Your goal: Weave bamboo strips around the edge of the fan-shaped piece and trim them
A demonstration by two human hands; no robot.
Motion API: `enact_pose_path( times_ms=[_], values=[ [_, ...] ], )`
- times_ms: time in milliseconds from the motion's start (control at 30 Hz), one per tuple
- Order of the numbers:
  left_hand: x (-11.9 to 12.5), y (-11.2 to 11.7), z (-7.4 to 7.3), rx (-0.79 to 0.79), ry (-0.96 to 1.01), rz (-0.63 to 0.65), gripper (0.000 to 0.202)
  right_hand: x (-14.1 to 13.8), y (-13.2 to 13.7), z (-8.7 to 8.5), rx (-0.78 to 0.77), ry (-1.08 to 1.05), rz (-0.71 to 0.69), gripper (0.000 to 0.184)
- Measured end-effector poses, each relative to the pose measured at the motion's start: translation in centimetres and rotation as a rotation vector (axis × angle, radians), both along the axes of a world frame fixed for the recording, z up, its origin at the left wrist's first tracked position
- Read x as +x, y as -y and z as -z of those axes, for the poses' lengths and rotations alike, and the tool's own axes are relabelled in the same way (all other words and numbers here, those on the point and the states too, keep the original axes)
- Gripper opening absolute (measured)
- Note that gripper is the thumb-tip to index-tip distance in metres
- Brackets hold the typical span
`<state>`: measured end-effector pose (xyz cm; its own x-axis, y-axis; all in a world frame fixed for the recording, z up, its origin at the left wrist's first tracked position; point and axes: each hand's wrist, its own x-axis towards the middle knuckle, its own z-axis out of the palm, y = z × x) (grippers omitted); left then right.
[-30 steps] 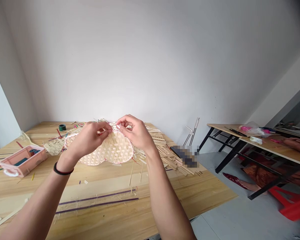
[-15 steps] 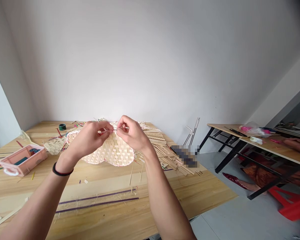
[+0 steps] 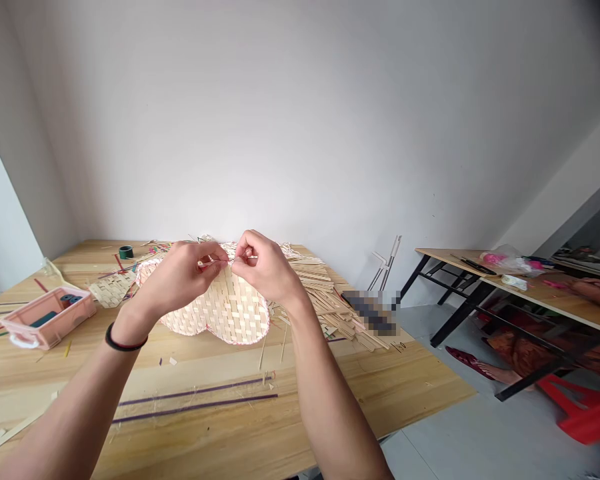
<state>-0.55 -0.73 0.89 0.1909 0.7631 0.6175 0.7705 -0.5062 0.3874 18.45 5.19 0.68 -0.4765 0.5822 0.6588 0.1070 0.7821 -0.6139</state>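
Note:
A heart-shaped woven mat of pale flat strips, edged in pink and white, hangs or leans just below my hands, its two rounded lobes toward me. My left hand is closed in a pinch at the mat's far end, with a short pale tip showing between thumb and finger. Close beside it, my right hand pinches too. A thin strand runs between the two sets of fingertips. Where the strand joins the mat is hidden by my fingers.
Pale flat strips lie piled to the right. A pink basket, a green tape roll and a smaller woven piece are at left. Two dark purple strips lie in front. Another person's arm rests on the second table.
The mat's lobed edge has dropped a little toward me and shows more of its face. Both hands keep their pinch in nearly the same place.

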Motion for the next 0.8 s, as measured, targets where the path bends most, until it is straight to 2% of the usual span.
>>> enact_pose_path(
  times_ms=[233, 433, 800],
  values=[
    [-0.1, -0.2, 0.2, 0.008, 0.024, -0.054, 0.026, -0.5, 0.4, 0.1, 0.156, 0.026, 0.088, 0.021],
    [-0.1, -0.2, 0.1, 0.036, 0.064, -0.085, 0.023, -1.3, 0.7, 0.4, 0.324, 0.107, 0.243, 0.024],
    [0.1, -0.4, 0.4, 0.186, 0.026, -0.278, 0.019, -3.1, 0.7, 1.2, 0.518, 0.155, 0.425, 0.027]
  ],
)
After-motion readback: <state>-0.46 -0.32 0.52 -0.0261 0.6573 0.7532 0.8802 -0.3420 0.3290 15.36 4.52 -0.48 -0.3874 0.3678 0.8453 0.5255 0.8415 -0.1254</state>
